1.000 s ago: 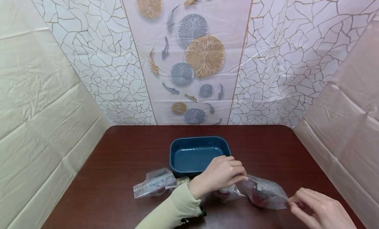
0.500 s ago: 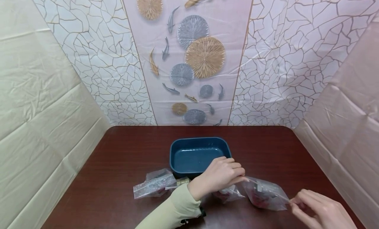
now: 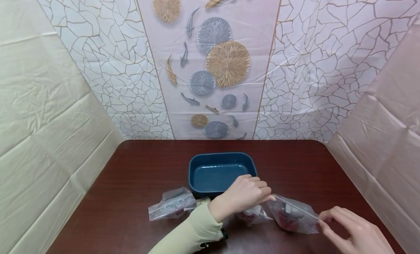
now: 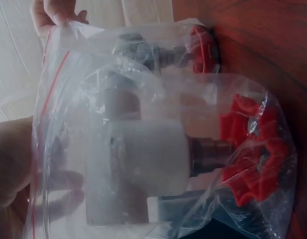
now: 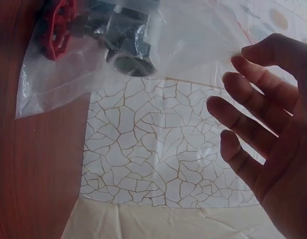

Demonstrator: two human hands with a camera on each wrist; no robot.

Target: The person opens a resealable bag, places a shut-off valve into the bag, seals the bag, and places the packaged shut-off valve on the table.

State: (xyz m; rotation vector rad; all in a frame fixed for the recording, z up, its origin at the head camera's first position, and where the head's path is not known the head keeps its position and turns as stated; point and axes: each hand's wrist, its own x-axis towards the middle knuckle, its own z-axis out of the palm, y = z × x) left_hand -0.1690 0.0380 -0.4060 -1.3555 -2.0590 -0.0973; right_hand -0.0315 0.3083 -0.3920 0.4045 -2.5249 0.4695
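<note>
A clear zip bag (image 3: 295, 214) stands at the right, stretched along its top edge between both hands. Inside it is a dark grey valve (image 5: 128, 40) with a red handwheel (image 5: 60, 30). My left hand (image 3: 247, 192) pinches the bag's left top corner. At the opposite corner, the thumb and index finger of my right hand (image 3: 356, 228) pinch the edge, the other fingers spread apart in the right wrist view. A second zip bag (image 3: 252, 214) sits below my left hand; the left wrist view shows its white valve (image 4: 143, 159) and red handwheel (image 4: 258, 154) up close.
Behind the bags stands a blue rectangular bin (image 3: 193, 173), its front right corner overlapped by my left hand. Another zip bag (image 3: 172, 203) lies at the left, with a brass-coloured fitting (image 3: 202, 201) beside it. Cloth walls surround the dark wood table (image 3: 131, 166).
My right fingertips have shifted slightly left and up along the bag's top edge. My left hand stays in nearly the same place; the other bags and the bin have not moved.
</note>
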